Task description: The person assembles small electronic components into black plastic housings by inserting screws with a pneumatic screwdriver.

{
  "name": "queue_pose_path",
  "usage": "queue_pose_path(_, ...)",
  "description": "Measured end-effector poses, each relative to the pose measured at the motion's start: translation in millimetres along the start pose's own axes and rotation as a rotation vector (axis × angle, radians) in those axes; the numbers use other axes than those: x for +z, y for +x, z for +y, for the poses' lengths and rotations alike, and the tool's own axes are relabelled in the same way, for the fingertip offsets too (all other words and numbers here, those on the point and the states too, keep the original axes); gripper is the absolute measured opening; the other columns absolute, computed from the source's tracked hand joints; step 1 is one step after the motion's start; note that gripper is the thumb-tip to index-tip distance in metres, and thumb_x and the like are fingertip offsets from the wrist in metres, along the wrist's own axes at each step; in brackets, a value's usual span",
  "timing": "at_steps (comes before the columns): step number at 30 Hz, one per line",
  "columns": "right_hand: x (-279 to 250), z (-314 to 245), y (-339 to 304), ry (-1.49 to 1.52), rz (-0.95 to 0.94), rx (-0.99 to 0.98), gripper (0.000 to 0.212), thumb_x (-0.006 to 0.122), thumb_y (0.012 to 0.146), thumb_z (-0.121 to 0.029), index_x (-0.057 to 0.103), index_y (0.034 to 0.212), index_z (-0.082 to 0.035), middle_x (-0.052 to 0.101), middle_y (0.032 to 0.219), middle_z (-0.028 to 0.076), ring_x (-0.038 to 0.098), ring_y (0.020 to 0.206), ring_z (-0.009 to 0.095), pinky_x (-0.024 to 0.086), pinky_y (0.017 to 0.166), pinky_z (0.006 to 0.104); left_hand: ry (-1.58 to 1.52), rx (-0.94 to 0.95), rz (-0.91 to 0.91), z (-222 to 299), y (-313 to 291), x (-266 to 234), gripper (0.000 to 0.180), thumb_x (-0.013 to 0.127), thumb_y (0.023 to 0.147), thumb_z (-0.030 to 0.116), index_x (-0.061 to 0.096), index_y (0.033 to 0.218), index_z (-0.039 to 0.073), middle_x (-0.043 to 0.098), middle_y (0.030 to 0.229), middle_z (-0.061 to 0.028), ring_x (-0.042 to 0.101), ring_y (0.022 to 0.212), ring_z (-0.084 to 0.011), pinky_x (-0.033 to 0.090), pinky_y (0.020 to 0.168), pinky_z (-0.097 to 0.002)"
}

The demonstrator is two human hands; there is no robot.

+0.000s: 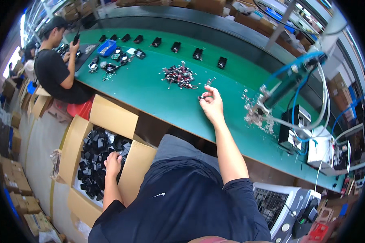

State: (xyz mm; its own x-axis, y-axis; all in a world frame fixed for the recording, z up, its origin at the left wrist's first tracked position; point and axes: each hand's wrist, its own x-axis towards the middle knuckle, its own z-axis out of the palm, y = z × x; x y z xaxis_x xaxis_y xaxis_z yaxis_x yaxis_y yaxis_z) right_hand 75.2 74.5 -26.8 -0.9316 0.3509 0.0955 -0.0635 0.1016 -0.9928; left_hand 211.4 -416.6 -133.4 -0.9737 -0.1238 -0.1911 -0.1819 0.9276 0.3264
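Note:
My left hand reaches into an open cardboard box and its fingers are bent over the black plastic parts inside. Whatever the fingertips hold is hidden. Over the green tabletop my right hand is closed in a pinch. From its fingertips a short, thin reddish wire lead sticks up, and a small dark bit shows beside the thumb. Left of that hand lies a pile of short red and black wire leads with pale ends.
A row of black housings lines the far side of the bench. A blue tray and circuit assemblies stand left. At right, a pneumatic press has scraps around it. Another person works at the left end.

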Motion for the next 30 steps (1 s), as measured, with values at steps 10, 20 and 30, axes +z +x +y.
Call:
queue_pose_path(10, -52, 1, -60, -0.43, 0.137, -0.265, 0.021, 0.069, 0.085, 0.006, 0.074, 0.104, -0.001, 0.06, 0.109, 0.009, 0.069, 0.091, 0.018, 0.06, 0.082, 0.03, -0.035, 0.286, -0.044, -22, 15, -15, 0.039, 0.075, 0.083, 0.008, 0.071, 0.121, 0.017, 0.067, 0.119, -0.0066, 0.056, 0.119, -0.0307, 0.041, 0.1, -0.0521)
queue_pose_path(20, -42, -8, -68, -0.476, 0.199, -0.401, 0.018, 0.08, 0.082, -0.005, 0.074, 0.099, -0.004, 0.068, 0.095, 0.012, 0.069, 0.084, 0.025, 0.057, 0.075, 0.0344, -0.842, -0.134, 0.483, -34, 18, -22, 0.027, 0.053, 0.107, 0.023, 0.065, 0.126, 0.009, 0.067, 0.127, -0.0103, 0.062, 0.12, -0.0226, 0.051, 0.1, -0.0387)
queue_pose_path(30, -54, 4, -79, -0.482, 0.088, -0.258, 0.025, 0.086, 0.074, -0.004, 0.069, 0.092, 0.002, 0.064, 0.097, 0.013, 0.065, 0.086, 0.027, 0.055, 0.077, 0.0387, -2.081, 0.025, -0.382, 184, 32, -57, 0.051, 0.049, 0.103, 0.057, 0.061, 0.118, 0.01, 0.07, 0.114, -0.0119, 0.062, 0.063, -0.0207, 0.044, 0.045, -0.0275)
